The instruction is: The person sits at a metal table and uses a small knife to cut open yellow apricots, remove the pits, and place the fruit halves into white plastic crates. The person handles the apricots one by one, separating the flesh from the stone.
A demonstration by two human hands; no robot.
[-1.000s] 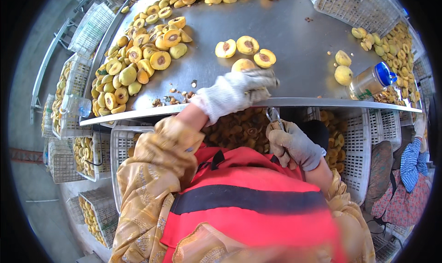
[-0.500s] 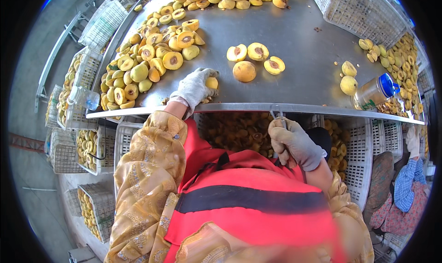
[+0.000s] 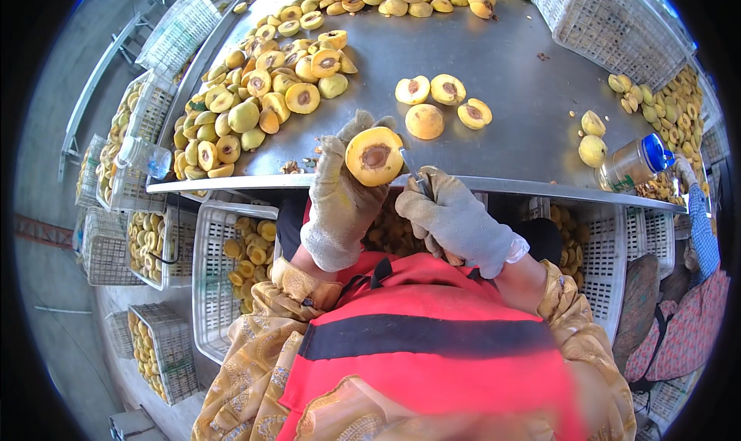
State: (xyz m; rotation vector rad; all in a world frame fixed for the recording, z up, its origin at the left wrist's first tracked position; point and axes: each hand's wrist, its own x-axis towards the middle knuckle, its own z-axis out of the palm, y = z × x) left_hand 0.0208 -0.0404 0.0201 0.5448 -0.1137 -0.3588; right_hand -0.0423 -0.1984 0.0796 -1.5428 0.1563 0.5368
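My left hand [image 3: 345, 190], in a soiled grey-white work glove, holds a halved yellow peach [image 3: 375, 157] at the table's front edge. Its cut face is turned up, with the brown stone or stone hollow showing. My gloved right hand [image 3: 455, 218] is closed round a small peach pitting tool [image 3: 413, 170]. The thin metal tip is right beside the half's right side; whether it touches I cannot tell, and the handle is hidden in the glove. Beyond my hands, several peach halves [image 3: 448, 89] lie on the steel table [image 3: 525, 78], one of them cut face down.
A heap of peach halves [image 3: 270, 78] covers the table's left side. At the right stand a blue-lidded jar [image 3: 634, 163] and a white crate [image 3: 617, 28]. Below the edge, a white crate [image 3: 212, 286] holds more halves. A co-worker's blue sleeve [image 3: 701, 228] is at the far right.
My left hand has lifted the peach half off the table and brought it towards me, cut face up. My right hand has moved left and up, bringing the pitting tool to the half.
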